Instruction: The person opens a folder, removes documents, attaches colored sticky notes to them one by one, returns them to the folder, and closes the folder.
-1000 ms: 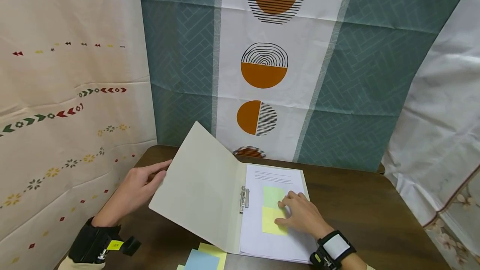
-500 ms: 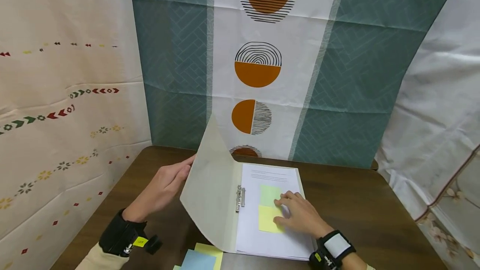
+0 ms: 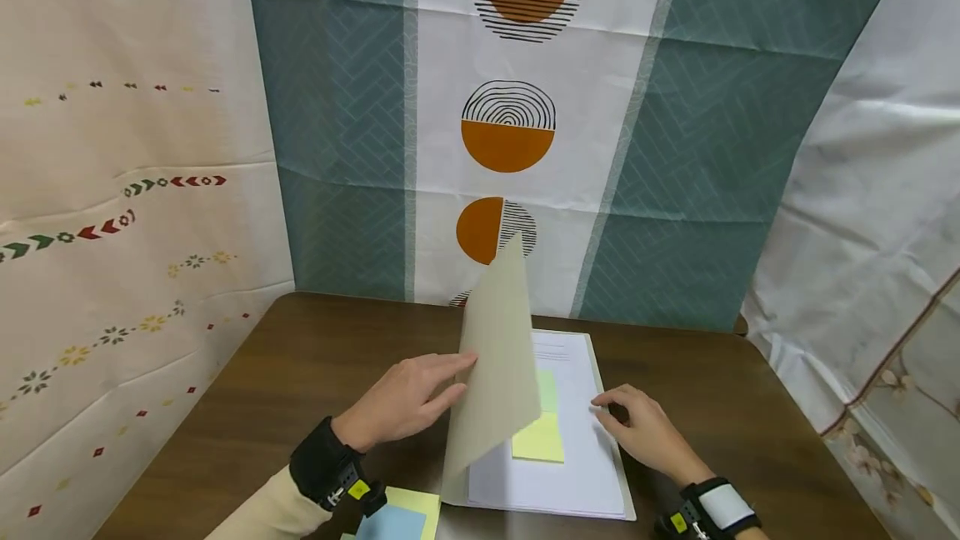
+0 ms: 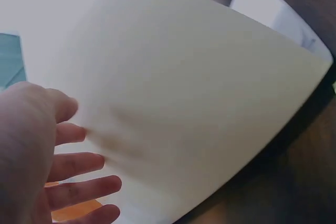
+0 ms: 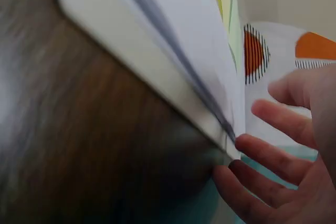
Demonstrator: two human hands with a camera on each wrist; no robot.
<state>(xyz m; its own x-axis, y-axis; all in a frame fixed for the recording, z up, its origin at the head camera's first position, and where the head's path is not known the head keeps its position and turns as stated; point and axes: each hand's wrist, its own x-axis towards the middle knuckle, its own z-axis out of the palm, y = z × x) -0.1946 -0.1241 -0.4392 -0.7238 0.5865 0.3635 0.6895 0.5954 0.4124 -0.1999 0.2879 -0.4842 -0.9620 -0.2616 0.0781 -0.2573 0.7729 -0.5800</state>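
Note:
A pale file folder stands half open on the table, its front cover (image 3: 491, 357) raised steeply in the head view. My left hand (image 3: 408, 400) is on the cover's outer side, fingers extended against it; the left wrist view shows those fingers (image 4: 86, 166) spread beside the cover. White sheets (image 3: 573, 473) lie inside the folder, with a green sticky note (image 3: 548, 390) and a yellow sticky note (image 3: 540, 440) on the top one, partly hidden by the cover. My right hand (image 3: 647, 430), fingers loosely bent, is at the sheets' right edge and pinches nothing. The folder's metal clip is hidden behind the cover.
Blue (image 3: 390, 523) and yellow (image 3: 429, 507) sticky notes lie at the table's front, left of the folder. The brown table (image 3: 360, 332) extends on both sides. Patterned cloths (image 3: 337, 148) hang behind it and at the sides.
My left hand has swung the cover up and rightward, from leaning left to nearly upright. My right hand has moved off the sticky notes to the right edge of the sheets.

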